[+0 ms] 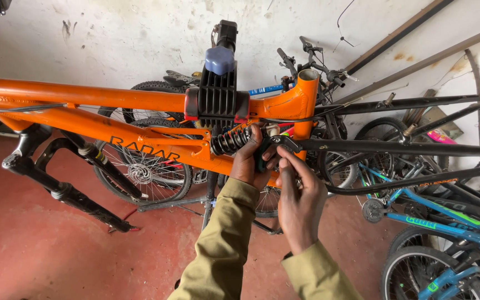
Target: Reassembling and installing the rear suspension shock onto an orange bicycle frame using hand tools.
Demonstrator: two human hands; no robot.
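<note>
An orange bicycle frame (112, 97) hangs sideways in a black repair-stand clamp (218, 97). Its black coil shock (230, 140) sits under the top tube. My left hand (249, 162) is closed around a dark tool (260, 161) at the shock's right end. My right hand (301, 197) is just beside it, with thumb and fingers pinching the front end of the black rear swingarm (395, 147) where it meets the frame. The joint itself is mostly hidden by my fingers. Both sleeves are olive.
A black suspension fork (56, 186) hangs from the frame at the left. Behind it stands a wheel with a disc rotor (140, 172). Blue bicycles (445, 228) lean at the right, and more bikes rest against the white wall. The floor (40, 255) is red.
</note>
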